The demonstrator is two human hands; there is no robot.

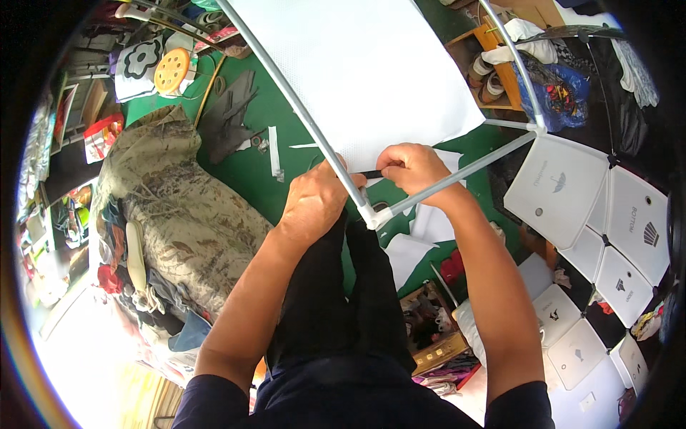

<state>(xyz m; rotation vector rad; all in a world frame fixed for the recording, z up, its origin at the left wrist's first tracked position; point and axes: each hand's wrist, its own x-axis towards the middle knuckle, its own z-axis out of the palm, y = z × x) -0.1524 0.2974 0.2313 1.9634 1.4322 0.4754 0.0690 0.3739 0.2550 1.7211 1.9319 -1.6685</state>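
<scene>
My right hand (416,170) is closed, its thumb and fingers pinching one end of a short thin black stick-like thing (372,174). The other end of this stick runs into the closed fingers of my left hand (314,199), partly hidden behind a grey tube. Its exact kind does not show. The tube belongs to a grey frame (464,171) with white corner joints (377,217); one joint lies just below my hands. Beyond them a large white sheet (371,64) spreads inside the frame.
Scraps of white sheet (409,257) lie on the green floor (243,175) by my legs. A camouflage cloth (186,214) covers a pile at left, near a yellow round stool (171,71). White storage panels (561,179) stand at right, and a wooden shoe rack (493,68) at far right.
</scene>
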